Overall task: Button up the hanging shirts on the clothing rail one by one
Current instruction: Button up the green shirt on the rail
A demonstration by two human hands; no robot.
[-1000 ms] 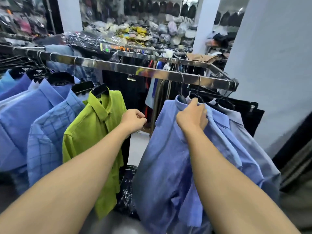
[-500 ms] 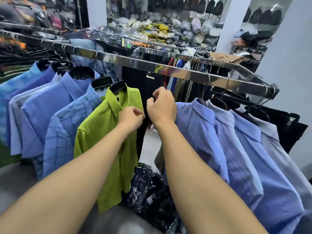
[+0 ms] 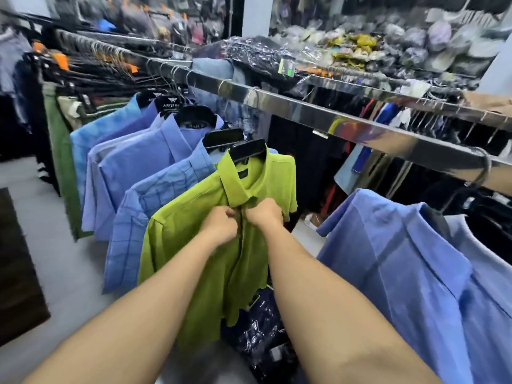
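A lime-green shirt (image 3: pixel 191 245) hangs on a black hanger (image 3: pixel 248 151) from the shiny metal clothing rail (image 3: pixel 360 128). My left hand (image 3: pixel 221 224) pinches the left front edge of the green shirt just below the collar. My right hand (image 3: pixel 263 214) pinches the right front edge at the same height, so both hands meet at the placket. The button itself is hidden behind my fingers. To the left hang a blue checked shirt (image 3: pixel 138 217) and several plain blue shirts (image 3: pixel 133 167). At the right hangs another blue shirt (image 3: pixel 401 273).
Plastic-wrapped dark garments (image 3: pixel 263 336) lie on the floor under the green shirt. A second rail with dark clothes (image 3: pixel 110 62) runs behind at the left. Shelves of wrapped goods (image 3: pixel 388 45) fill the back. Grey floor (image 3: pixel 55 259) lies at the left, with a dark mat (image 3: pixel 16 273).
My right hand let go of the blue shirt at the right and moved left to the green shirt. Both hands now hold its front edges, and my view has swung left.
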